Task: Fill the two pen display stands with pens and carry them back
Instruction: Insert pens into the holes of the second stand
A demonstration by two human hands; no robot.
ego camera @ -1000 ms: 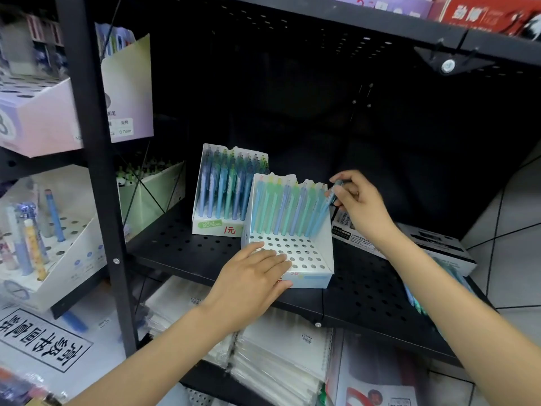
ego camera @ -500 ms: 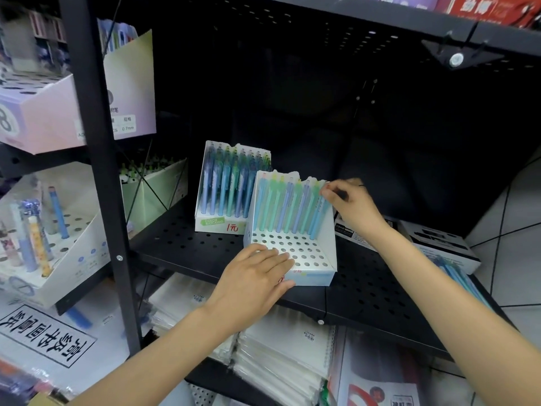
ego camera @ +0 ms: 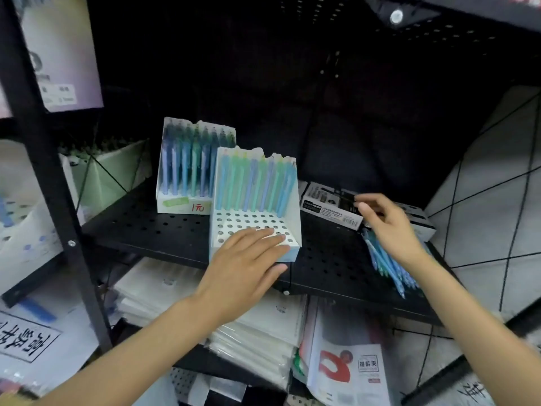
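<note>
Now keep your left hand (ego camera: 246, 259) flat on the front stand (ego camera: 254, 206); your right hand (ego camera: 386, 227), fingers loose and empty, should pinch one pen from the loose pens (ego camera: 386, 268) right of it.

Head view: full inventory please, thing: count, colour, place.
front pen stand: one, white, back row filled, mid shelf edge
rear pen stand: one, white, full, behind-left
loose pens: a pile, blue, shelf right
boxes: two or so, black-white, shelf right rear
shelf: one, black perforated metal
notebook stacks: several, white, below shelf
left hand: flat on front stand
right hand: empty, over loose pens
</note>
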